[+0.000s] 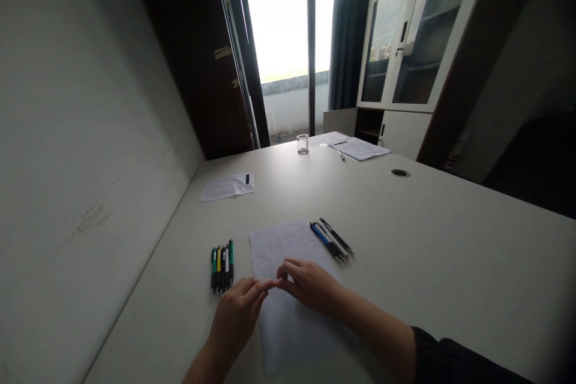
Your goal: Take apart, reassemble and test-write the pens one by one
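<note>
My left hand (237, 307) is over the left edge of a sheet of lined, written paper (290, 336), its fingers stretched out to the right. Over the middle of the sheet, my right hand (310, 287) has loosely bent fingers with a gap between thumb and forefinger. The fingertips of both hands meet, and I see nothing held in either. Left of the paper lies a row of several pens (222, 267) with green, yellow, black and white barrels. Another group of pens (330, 241), blue, white and black, lies at the sheet's upper right edge.
Farther left on the white table (441, 240) is a creased paper (228, 187) with a dark strip on it. At the far end stand a clear glass (302, 144) and some written papers (360, 147) with a pen (341, 155) nearby. A round cable hole (400, 173) sits at the right.
</note>
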Action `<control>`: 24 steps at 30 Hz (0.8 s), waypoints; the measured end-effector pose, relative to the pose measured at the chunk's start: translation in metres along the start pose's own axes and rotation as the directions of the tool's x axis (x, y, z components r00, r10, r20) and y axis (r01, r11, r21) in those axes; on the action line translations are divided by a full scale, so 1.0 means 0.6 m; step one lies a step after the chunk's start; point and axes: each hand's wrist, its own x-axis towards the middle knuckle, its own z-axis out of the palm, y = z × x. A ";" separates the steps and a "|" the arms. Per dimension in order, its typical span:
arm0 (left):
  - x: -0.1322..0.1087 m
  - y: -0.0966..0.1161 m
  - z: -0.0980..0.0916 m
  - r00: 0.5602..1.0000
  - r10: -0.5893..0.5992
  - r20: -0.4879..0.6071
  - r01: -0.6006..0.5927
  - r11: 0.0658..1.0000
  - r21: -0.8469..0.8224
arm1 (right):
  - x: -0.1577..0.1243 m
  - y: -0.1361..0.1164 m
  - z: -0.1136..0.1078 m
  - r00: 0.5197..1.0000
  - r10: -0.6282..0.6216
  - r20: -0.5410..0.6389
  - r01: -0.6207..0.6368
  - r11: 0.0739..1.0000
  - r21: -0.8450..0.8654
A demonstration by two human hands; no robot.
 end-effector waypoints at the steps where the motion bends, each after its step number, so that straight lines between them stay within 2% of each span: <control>1: 0.000 0.000 0.000 1.000 0.003 -0.006 -0.003 1.000 0.004 | 0.001 0.001 0.001 1.000 -0.009 0.011 0.009 1.000 -0.011; 4: 0.000 0.000 -0.001 1.000 0.009 -0.005 -0.009 1.000 0.007 | 0.002 0.004 0.005 0.999 -0.022 0.034 0.023 0.999 -0.038; 13: 0.000 -0.002 0.002 1.000 -0.006 0.013 0.006 1.000 -0.006 | 0.000 0.002 0.003 0.999 0.028 0.015 -0.029 0.999 0.026; 20: 0.000 -0.001 0.001 1.000 -0.017 0.011 0.017 1.000 0.006 | 0.002 0.008 0.008 0.998 -0.033 0.055 0.036 0.999 -0.040; 24: 0.001 0.001 0.001 1.000 -0.004 -0.004 0.004 1.000 0.007 | 0.003 0.007 0.009 0.999 -0.025 0.034 0.026 0.999 -0.036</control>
